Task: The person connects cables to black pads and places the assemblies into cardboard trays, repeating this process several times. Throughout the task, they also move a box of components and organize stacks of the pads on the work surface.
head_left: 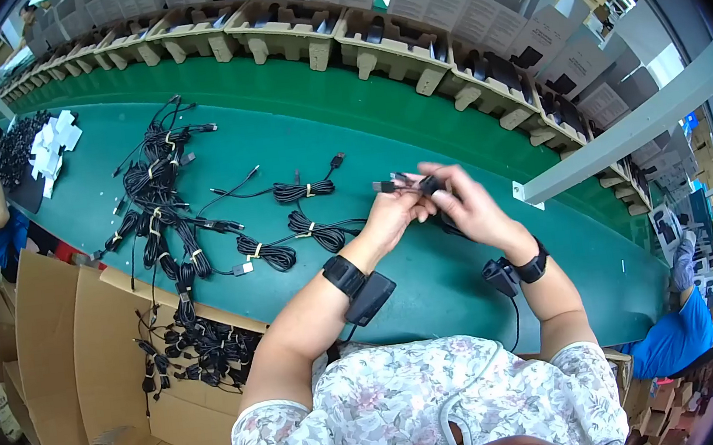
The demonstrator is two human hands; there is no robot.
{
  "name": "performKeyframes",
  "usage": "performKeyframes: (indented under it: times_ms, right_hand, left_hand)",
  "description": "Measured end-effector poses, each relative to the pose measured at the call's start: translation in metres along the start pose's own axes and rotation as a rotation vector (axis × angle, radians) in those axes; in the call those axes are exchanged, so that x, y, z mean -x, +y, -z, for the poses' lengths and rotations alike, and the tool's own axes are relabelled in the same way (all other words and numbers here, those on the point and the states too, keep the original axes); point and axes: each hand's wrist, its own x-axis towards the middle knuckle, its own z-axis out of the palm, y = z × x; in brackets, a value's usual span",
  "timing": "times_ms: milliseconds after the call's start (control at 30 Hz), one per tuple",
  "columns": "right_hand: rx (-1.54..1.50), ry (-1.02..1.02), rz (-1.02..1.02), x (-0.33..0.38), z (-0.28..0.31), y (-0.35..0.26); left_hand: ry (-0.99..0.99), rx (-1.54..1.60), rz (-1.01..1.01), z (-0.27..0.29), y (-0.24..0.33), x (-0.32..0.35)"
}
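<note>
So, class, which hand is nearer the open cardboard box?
Left. The left hand is over the table, right of the cardboard box; the right hand is farther right.

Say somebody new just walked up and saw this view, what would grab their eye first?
Probably the sprawl of bundled black cables on the left part of the green table. Next, the left hand and right hand meeting near the middle around a black cable. Then the open cardboard box at lower left, with more cable bundles inside.
</note>
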Motion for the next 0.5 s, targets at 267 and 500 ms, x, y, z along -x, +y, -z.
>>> performKeyframes:
  times_ms: [267,500]
  right_hand:
    - [0.535,0.086,-0.004,-0.020,0.031,0.001]
    - [0.808,0.664,0.105,-0.105,0.140,0.046]
  left_hand:
    - [0.264,-0.245,-0.122,-0.034,0.001,0.009]
    - [0.349,-0.430,-0.078,-0.020,0.003,0.010]
